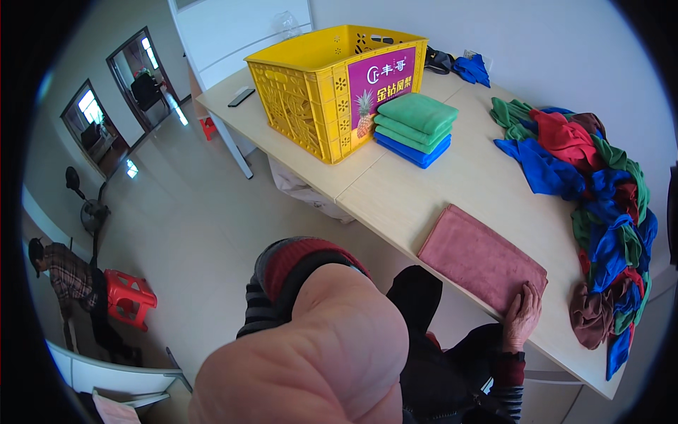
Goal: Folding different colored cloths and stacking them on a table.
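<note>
A folded dusty-rose towel (484,258) lies flat along the table's near edge. My right hand (522,308) rests on its right corner, fingers stretched out over the fabric and gripping nothing visible. Large and close in front of the view is my left hand (311,346), raised off the table, with its sleeve cuff behind it. Its fingers are hidden, so whether it is open or closed does not show. Farther back, a neat stack of folded green towels (417,116) sits on folded blue ones (417,150), beside the yellow crate.
A yellow plastic crate (296,106) stands on the pale wooden table (395,187), with a phone (241,97) to its left. A loose heap of blue, red, green and brown cloths (600,198) covers the right side. A person (67,283) bends near a red stool (128,298) at far left.
</note>
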A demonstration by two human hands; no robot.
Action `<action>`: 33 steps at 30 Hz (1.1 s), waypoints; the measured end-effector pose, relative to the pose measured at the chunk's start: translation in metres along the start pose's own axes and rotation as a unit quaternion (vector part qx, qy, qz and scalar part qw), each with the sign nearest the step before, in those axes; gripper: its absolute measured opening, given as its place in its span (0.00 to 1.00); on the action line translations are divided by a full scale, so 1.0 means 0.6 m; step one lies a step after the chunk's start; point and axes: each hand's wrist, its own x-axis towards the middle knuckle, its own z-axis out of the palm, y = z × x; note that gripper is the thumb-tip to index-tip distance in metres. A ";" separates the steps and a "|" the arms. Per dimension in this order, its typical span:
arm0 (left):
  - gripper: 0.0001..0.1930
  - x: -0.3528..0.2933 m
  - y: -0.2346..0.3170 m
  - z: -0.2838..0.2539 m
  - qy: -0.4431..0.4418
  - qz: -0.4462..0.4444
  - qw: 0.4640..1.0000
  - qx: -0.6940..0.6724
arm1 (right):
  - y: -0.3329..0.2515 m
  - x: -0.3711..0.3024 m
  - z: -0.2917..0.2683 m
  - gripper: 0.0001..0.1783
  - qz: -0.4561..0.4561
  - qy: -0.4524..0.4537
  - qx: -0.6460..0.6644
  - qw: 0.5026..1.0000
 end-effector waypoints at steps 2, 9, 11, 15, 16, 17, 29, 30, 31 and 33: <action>0.13 0.002 -0.002 -0.013 0.002 -0.004 1.000 -0.004 | 0.002 0.000 -0.002 0.17 -0.004 0.004 -0.003 1.000; 0.14 0.010 -0.008 -0.026 0.012 -0.007 1.000 -0.008 | 0.000 -0.001 0.000 0.17 -0.018 0.015 -0.005 1.000; 0.14 0.011 -0.011 -0.029 0.015 -0.012 1.000 -0.005 | -0.009 0.000 0.003 0.16 -0.027 0.019 -0.007 0.999; 0.15 -0.037 0.068 -0.061 0.012 -0.016 0.999 -0.038 | 0.010 -0.005 -0.005 0.17 0.009 0.003 -0.005 1.000; 0.15 -0.048 0.065 -0.040 0.013 -0.019 0.999 -0.044 | 0.012 -0.005 -0.005 0.17 0.009 0.005 -0.009 1.000; 0.15 -0.052 0.058 -0.026 0.014 -0.022 0.998 -0.052 | 0.016 -0.005 -0.006 0.17 0.010 0.009 -0.015 1.000; 0.20 -0.399 0.008 0.076 -0.184 -0.330 0.922 0.086 | 0.012 -0.006 -0.007 0.17 -0.007 0.013 0.003 1.000; 0.19 -0.430 0.012 0.078 -0.204 -0.333 0.916 0.095 | 0.011 -0.006 -0.007 0.17 -0.003 0.008 0.006 1.000; 0.19 -0.463 0.010 0.081 -0.225 -0.335 0.909 0.102 | 0.013 -0.007 -0.005 0.17 -0.003 0.007 0.007 1.000; 0.19 -0.518 -0.002 0.072 -0.242 -0.341 0.901 0.113 | 0.009 -0.004 -0.002 0.17 -0.004 0.007 0.010 1.000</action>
